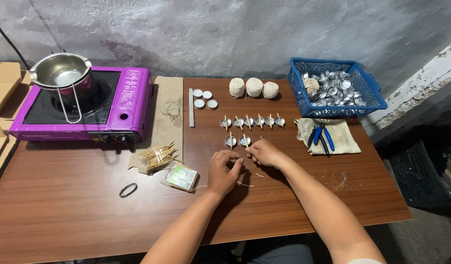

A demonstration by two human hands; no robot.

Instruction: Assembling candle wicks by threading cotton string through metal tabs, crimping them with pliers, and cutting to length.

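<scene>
My left hand (223,169) and my right hand (264,152) meet over the middle of the brown table (64,205), fingertips pinched together on something too small to make out, maybe a thin wick. Just beyond them stand two small metal cups (237,141) with sticks laid across. A row of several more such cups (252,121) sits further back. Loose pale wick pieces (245,184) lie beside my hands.
A purple portable stove (113,110) with a steel pouring pot (62,73) is at the left. Wooden sticks (157,156), a small packet (182,177), a black band (128,189), three twine balls (254,87), a blue basket (372,95) of metal cups and blue pliers (322,136) on a cloth surround.
</scene>
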